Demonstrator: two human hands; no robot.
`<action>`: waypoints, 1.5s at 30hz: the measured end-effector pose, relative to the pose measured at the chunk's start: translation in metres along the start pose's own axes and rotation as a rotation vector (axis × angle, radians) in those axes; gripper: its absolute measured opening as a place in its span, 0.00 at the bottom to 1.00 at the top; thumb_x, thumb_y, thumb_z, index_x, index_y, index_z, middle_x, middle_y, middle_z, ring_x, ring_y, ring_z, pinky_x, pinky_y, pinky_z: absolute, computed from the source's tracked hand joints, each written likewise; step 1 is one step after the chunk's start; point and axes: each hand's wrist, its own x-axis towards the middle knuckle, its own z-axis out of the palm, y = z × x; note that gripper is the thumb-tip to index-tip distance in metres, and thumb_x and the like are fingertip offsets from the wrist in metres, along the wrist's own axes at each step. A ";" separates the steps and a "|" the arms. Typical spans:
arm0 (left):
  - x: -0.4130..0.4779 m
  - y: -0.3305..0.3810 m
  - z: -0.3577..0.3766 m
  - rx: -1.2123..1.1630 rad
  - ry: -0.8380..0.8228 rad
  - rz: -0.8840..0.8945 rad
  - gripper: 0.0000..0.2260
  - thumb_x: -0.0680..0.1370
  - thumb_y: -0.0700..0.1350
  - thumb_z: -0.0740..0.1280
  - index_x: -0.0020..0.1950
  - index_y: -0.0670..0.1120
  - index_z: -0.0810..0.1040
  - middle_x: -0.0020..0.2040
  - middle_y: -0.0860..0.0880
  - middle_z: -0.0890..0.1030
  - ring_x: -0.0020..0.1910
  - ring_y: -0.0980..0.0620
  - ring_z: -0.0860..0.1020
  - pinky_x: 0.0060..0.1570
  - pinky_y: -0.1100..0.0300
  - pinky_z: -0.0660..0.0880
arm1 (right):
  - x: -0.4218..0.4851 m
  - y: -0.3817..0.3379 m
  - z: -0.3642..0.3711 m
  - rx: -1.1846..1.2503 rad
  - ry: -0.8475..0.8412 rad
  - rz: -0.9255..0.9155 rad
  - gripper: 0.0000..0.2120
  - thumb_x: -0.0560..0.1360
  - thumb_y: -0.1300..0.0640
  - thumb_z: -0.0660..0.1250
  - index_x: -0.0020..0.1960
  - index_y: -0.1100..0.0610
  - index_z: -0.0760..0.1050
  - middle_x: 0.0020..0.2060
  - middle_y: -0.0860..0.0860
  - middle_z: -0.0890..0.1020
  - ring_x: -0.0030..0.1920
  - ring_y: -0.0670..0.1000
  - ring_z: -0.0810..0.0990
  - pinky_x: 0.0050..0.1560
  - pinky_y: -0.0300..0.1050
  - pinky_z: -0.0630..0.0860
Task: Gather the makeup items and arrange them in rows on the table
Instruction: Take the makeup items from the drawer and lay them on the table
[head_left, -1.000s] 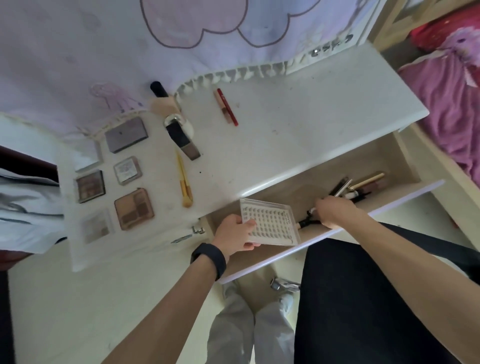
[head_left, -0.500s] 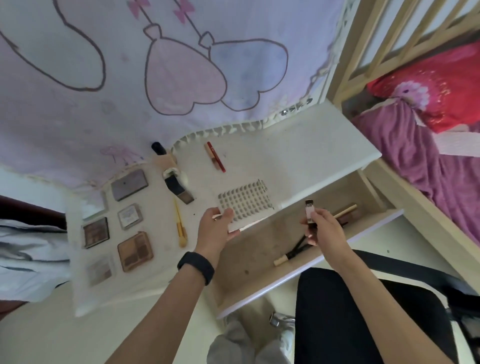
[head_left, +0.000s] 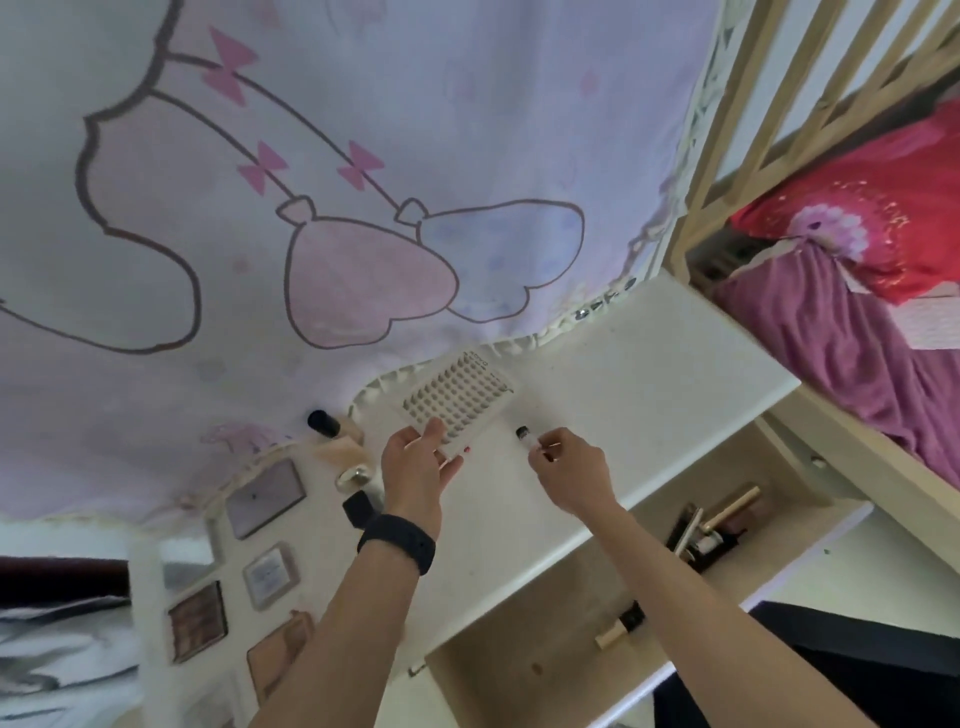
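Note:
My left hand (head_left: 415, 470) holds the near edge of a clear false-lash tray (head_left: 457, 397), which lies low over the white table (head_left: 649, 374) close to the curtain's fringe. My right hand (head_left: 569, 470) pinches a small clear tube with a black cap (head_left: 525, 435) just right of the tray. Several eyeshadow palettes (head_left: 265, 496) lie in rows at the left. A foundation bottle with a black cap (head_left: 324, 423) rests by the curtain. More brushes and tubes (head_left: 711, 525) lie in the open drawer (head_left: 545, 654).
A pink and lilac cartoon curtain (head_left: 337, 208) hangs over the back of the table. A wooden bed frame (head_left: 769, 130) with red and purple bedding (head_left: 857, 270) stands at the right. A small compact (head_left: 355, 475) and a black item (head_left: 359, 506) sit beside my left wrist.
Both hands have risen from the drawer to the tabletop. The lash tray has moved back toward the curtain, and my right hand has brought a small tube out of the drawer.

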 end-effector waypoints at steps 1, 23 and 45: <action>0.007 0.007 -0.002 0.008 -0.001 0.012 0.07 0.82 0.42 0.66 0.57 0.41 0.72 0.45 0.45 0.79 0.41 0.52 0.79 0.46 0.57 0.79 | 0.008 -0.010 0.009 -0.018 -0.004 -0.023 0.10 0.79 0.50 0.65 0.59 0.51 0.77 0.43 0.46 0.80 0.35 0.41 0.75 0.31 0.34 0.67; 0.035 -0.068 0.055 0.964 -0.440 0.225 0.18 0.81 0.57 0.63 0.68 0.51 0.73 0.67 0.53 0.76 0.68 0.52 0.71 0.62 0.63 0.68 | 0.011 0.027 -0.064 0.725 0.178 0.300 0.09 0.80 0.50 0.69 0.54 0.55 0.79 0.41 0.48 0.87 0.38 0.48 0.86 0.37 0.41 0.80; 0.081 -0.123 0.019 1.749 -0.645 0.725 0.41 0.78 0.71 0.48 0.75 0.57 0.23 0.75 0.55 0.23 0.76 0.52 0.27 0.73 0.53 0.31 | 0.111 0.004 -0.080 0.341 0.391 0.401 0.20 0.76 0.38 0.69 0.53 0.55 0.71 0.39 0.51 0.84 0.36 0.51 0.86 0.30 0.41 0.73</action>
